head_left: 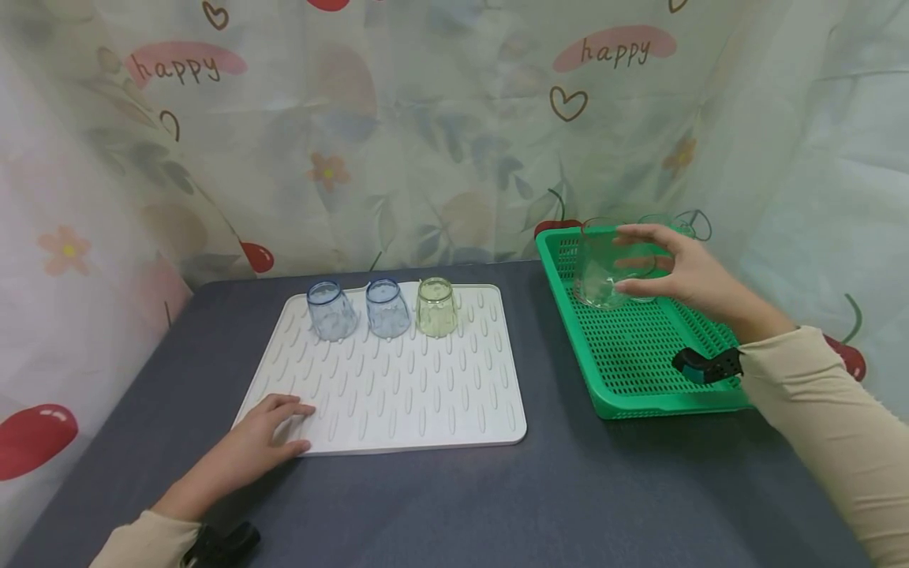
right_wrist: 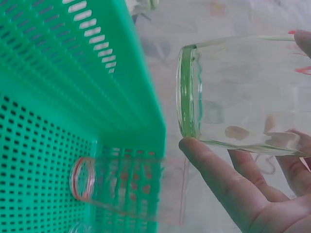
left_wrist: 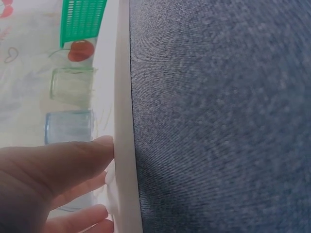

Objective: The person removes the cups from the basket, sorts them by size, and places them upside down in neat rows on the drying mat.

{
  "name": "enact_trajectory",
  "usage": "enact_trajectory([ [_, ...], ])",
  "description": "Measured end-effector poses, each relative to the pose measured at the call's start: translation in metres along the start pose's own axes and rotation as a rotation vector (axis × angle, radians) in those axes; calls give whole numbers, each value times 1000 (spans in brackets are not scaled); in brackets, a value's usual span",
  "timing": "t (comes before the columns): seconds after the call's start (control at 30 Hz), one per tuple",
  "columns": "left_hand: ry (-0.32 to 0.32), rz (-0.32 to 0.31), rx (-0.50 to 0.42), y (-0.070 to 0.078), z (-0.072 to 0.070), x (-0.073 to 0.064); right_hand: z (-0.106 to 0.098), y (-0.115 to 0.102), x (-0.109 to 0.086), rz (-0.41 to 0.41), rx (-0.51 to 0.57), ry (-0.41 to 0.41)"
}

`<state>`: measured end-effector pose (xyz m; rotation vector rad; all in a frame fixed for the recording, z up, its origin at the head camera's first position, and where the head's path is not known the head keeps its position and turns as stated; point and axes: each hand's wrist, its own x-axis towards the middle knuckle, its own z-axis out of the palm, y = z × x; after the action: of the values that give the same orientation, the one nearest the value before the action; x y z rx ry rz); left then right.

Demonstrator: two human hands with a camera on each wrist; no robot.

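Over perforated basket point(head_left: 667, 406): right hand point(head_left: 663, 264) grips clear, rounded glass point(right_wrist: 243, 92).

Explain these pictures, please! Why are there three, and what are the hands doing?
No robot here: these are someone's bare left hand and right hand. The big picture is seen from the head, the small ones from each wrist. On the dark table lies a white mat with two blue glasses and one yellowish glass. Beside it sits a green basket with a pink-rimmed glass inside. The left hand touches the mat's near edge. The right hand holds a clear glass by the basket.
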<state>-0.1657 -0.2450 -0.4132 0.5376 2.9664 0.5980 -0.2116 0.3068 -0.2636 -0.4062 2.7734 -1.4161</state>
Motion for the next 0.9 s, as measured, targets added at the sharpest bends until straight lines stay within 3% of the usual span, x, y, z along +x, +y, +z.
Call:
enact_trajectory([
  [0.23,4,44,5,-1,-2,0,12,-10,-2,-47,-8,-10],
  [0.47,-52,61,-2,4,-14,5,26,-17,-3,-102,-29,-23],
  [0.57,-72,27,-16,15,-22,9,31,-20,-3,-102,-23,-34],
  [0.67,-53,0,-39,30,-29,15,37,-24,-3,-100,-14,-49],
  [0.9,64,59,-130,74,-44,32,49,-27,-2,-136,5,-97],
])
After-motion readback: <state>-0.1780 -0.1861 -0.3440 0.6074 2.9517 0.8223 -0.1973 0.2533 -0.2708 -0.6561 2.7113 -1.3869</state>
